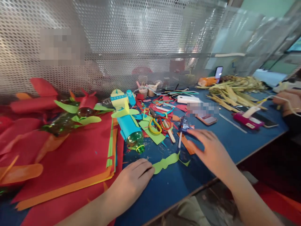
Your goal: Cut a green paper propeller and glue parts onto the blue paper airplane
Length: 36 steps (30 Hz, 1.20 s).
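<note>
My left hand [133, 180] rests low over the table, its fingers together at the end of a wavy light-green paper cutout [166, 163]. My right hand [211, 152] is held with thumb and fingers apart. Its index fingertip is beside a lollipop [183, 124] in a dark purple wrapper with a white stick; whether they touch I cannot tell. A thin green paper scrap [184, 162] curls at the cutout's far end. Beyond my hands lie scissors with yellow and red handles [161, 125]. Left of them is a green plastic bottle [135, 139] wrapped in blue paper with green paper blades.
Stacked coloured sheets [87, 153] and red paper-wrapped bottles [87, 102] fill the left side. Paper scraps [150, 110] spread mid-table. A phone [207, 118], a magenta power strip [248, 121] and dried husks [232, 94] are at right, near another person's hand [287, 99]. Perforated metal [141, 37] stands behind.
</note>
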Each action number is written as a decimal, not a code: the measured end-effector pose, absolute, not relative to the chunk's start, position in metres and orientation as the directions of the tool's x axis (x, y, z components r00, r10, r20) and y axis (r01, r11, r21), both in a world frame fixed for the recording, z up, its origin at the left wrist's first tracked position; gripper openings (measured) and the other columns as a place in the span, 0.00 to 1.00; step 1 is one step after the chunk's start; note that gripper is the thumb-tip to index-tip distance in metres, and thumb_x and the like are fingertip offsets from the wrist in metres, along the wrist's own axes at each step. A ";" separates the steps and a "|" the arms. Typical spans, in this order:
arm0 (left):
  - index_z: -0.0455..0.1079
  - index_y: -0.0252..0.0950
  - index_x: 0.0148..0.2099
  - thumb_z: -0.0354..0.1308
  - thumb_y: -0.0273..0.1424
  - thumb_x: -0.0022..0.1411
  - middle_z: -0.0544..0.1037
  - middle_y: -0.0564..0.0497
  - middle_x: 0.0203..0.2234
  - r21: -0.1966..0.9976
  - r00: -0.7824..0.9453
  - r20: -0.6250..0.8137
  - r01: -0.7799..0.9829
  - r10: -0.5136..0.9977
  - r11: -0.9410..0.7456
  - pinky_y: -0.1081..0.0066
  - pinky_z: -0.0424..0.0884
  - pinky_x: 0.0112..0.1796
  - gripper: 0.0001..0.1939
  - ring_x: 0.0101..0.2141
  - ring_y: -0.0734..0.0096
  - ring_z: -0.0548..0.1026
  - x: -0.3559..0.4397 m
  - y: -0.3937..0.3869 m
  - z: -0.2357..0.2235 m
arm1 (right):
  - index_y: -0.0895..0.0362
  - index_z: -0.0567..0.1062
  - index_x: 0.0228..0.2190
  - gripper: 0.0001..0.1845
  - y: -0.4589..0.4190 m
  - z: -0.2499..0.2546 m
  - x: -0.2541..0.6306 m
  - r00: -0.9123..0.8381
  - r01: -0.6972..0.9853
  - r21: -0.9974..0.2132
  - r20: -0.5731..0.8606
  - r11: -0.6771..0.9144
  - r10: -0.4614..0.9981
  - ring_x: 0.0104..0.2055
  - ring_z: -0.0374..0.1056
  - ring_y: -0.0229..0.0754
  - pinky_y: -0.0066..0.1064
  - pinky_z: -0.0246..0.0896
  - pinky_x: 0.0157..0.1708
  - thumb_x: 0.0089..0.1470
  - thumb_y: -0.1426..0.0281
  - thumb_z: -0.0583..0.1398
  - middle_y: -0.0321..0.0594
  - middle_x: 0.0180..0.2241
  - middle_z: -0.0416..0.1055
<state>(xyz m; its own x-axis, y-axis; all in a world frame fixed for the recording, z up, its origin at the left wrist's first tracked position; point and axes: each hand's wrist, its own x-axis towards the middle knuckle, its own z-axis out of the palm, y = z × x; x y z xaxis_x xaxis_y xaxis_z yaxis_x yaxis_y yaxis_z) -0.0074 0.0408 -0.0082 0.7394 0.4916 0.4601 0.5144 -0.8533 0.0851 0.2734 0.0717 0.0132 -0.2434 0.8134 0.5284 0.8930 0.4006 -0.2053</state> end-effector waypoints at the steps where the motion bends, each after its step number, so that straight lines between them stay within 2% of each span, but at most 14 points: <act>1: 0.69 0.30 0.45 0.45 0.21 0.65 0.77 0.44 0.37 0.086 0.742 0.464 0.506 0.484 -0.858 0.64 0.75 0.43 0.12 0.41 0.64 0.74 -0.008 0.041 -0.009 | 0.63 0.70 0.47 0.19 0.080 0.015 0.281 -0.180 0.942 -0.154 0.520 0.299 0.835 0.48 0.64 0.57 0.50 0.63 0.47 0.56 0.67 0.56 0.53 0.45 0.71; 3: 0.70 0.30 0.44 0.46 0.21 0.65 0.77 0.44 0.37 0.076 0.735 0.487 0.503 0.472 -0.861 0.64 0.76 0.43 0.12 0.40 0.64 0.75 -0.008 0.042 -0.010 | 0.65 0.69 0.49 0.24 0.096 0.016 0.294 -0.134 0.977 -0.087 0.458 0.194 0.879 0.51 0.62 0.62 0.53 0.59 0.49 0.54 0.64 0.58 0.57 0.49 0.67; 6: 0.70 0.30 0.43 0.46 0.21 0.65 0.77 0.45 0.35 0.053 0.723 0.512 0.512 0.463 -0.858 0.65 0.76 0.42 0.12 0.39 0.66 0.75 -0.006 0.042 -0.008 | 0.62 0.71 0.45 0.21 0.118 0.008 0.303 -0.159 0.967 -0.138 0.334 0.215 0.929 0.50 0.64 0.60 0.50 0.60 0.50 0.52 0.64 0.58 0.55 0.45 0.69; 12: 0.70 0.31 0.44 0.51 0.29 0.64 0.77 0.46 0.35 0.156 0.690 0.510 0.513 0.513 -0.844 0.62 0.75 0.43 0.10 0.39 0.64 0.75 -0.002 0.037 -0.003 | 0.60 0.70 0.40 0.14 0.134 -0.005 0.305 -0.187 0.941 -0.213 0.323 0.264 0.928 0.44 0.69 0.54 0.45 0.63 0.47 0.52 0.67 0.54 0.52 0.40 0.67; 16: 0.70 0.29 0.45 0.53 0.32 0.62 0.76 0.42 0.38 0.207 0.683 0.473 0.528 0.556 -0.824 0.58 0.75 0.44 0.12 0.42 0.59 0.74 -0.004 0.032 -0.003 | 0.61 0.66 0.44 0.18 0.111 0.004 0.301 -0.140 0.924 -0.293 0.336 0.245 0.931 0.45 0.67 0.54 0.46 0.63 0.45 0.57 0.63 0.48 0.56 0.42 0.67; 17: 0.70 0.29 0.45 0.53 0.32 0.62 0.76 0.42 0.38 0.214 0.685 0.464 0.528 0.561 -0.822 0.57 0.74 0.45 0.13 0.43 0.58 0.73 -0.004 0.031 -0.003 | 0.61 0.65 0.46 0.20 0.099 0.009 0.299 -0.115 0.911 -0.341 0.329 0.232 0.937 0.43 0.68 0.52 0.43 0.64 0.43 0.58 0.62 0.47 0.53 0.41 0.68; 18: 0.70 0.30 0.45 0.54 0.32 0.62 0.76 0.42 0.39 0.223 0.687 0.456 0.528 0.566 -0.820 0.57 0.74 0.45 0.13 0.43 0.58 0.73 -0.005 0.031 -0.003 | 0.59 0.65 0.46 0.20 0.086 0.014 0.296 -0.071 0.848 -0.492 0.266 0.199 0.961 0.40 0.69 0.50 0.41 0.65 0.42 0.59 0.59 0.48 0.49 0.37 0.70; 20: 0.70 0.30 0.47 0.54 0.32 0.61 0.76 0.43 0.40 0.242 0.694 0.435 0.524 0.574 -0.817 0.58 0.73 0.46 0.13 0.45 0.58 0.73 -0.005 0.030 -0.004 | 0.56 0.68 0.43 0.21 0.055 0.023 0.289 -0.093 0.669 -0.738 0.035 0.089 0.995 0.34 0.69 0.45 0.35 0.66 0.36 0.60 0.56 0.47 0.42 0.31 0.71; 22: 0.69 0.31 0.50 0.54 0.32 0.62 0.76 0.43 0.41 0.248 0.706 0.406 0.526 0.580 -0.813 0.58 0.72 0.48 0.15 0.46 0.59 0.72 -0.006 0.031 -0.004 | 0.57 0.70 0.42 0.24 0.027 0.029 0.283 -0.167 0.529 -0.848 -0.115 -0.009 0.979 0.28 0.68 0.43 0.33 0.66 0.30 0.57 0.51 0.49 0.38 0.25 0.70; 24: 0.67 0.32 0.53 0.53 0.32 0.62 0.74 0.42 0.45 0.227 0.734 0.360 0.529 0.576 -0.817 0.57 0.71 0.49 0.18 0.49 0.58 0.70 -0.006 0.032 -0.004 | 0.57 0.72 0.38 0.22 0.007 0.034 0.277 -0.141 0.565 -0.820 -0.201 -0.088 0.969 0.31 0.70 0.44 0.32 0.68 0.30 0.50 0.52 0.58 0.40 0.29 0.73; 25: 0.65 0.32 0.55 0.53 0.33 0.62 0.73 0.41 0.48 0.211 0.751 0.335 0.529 0.569 -0.822 0.56 0.70 0.49 0.20 0.51 0.57 0.68 -0.007 0.032 -0.003 | 0.56 0.73 0.37 0.20 0.001 0.036 0.274 -0.129 0.614 -0.786 -0.187 -0.069 0.974 0.34 0.71 0.46 0.33 0.68 0.32 0.49 0.53 0.60 0.42 0.32 0.74; 29: 0.61 0.35 0.59 0.52 0.36 0.63 0.65 0.42 0.58 0.181 0.822 0.232 0.489 0.521 -0.853 0.53 0.66 0.52 0.24 0.58 0.54 0.61 -0.006 0.034 0.001 | 0.54 0.75 0.38 0.16 -0.004 0.041 0.270 -0.244 0.732 -0.671 -0.093 0.120 0.965 0.43 0.71 0.48 0.35 0.69 0.40 0.56 0.57 0.55 0.44 0.40 0.75; 33: 0.60 0.35 0.60 0.51 0.37 0.64 0.66 0.44 0.57 0.194 0.826 0.177 0.504 0.535 -0.842 0.53 0.65 0.53 0.24 0.58 0.55 0.61 -0.002 0.036 0.003 | 0.52 0.71 0.49 0.22 0.002 0.040 0.270 -0.303 0.789 -0.589 -0.123 0.177 0.945 0.52 0.67 0.50 0.41 0.63 0.51 0.57 0.56 0.54 0.43 0.50 0.71; 36: 0.61 0.34 0.59 0.51 0.37 0.64 0.66 0.45 0.57 0.194 0.823 0.173 0.510 0.541 -0.838 0.52 0.65 0.53 0.23 0.58 0.55 0.61 -0.001 0.036 0.004 | 0.52 0.69 0.51 0.24 0.006 0.040 0.269 -0.337 0.810 -0.552 -0.159 0.200 0.928 0.54 0.65 0.51 0.44 0.61 0.53 0.58 0.55 0.53 0.42 0.53 0.69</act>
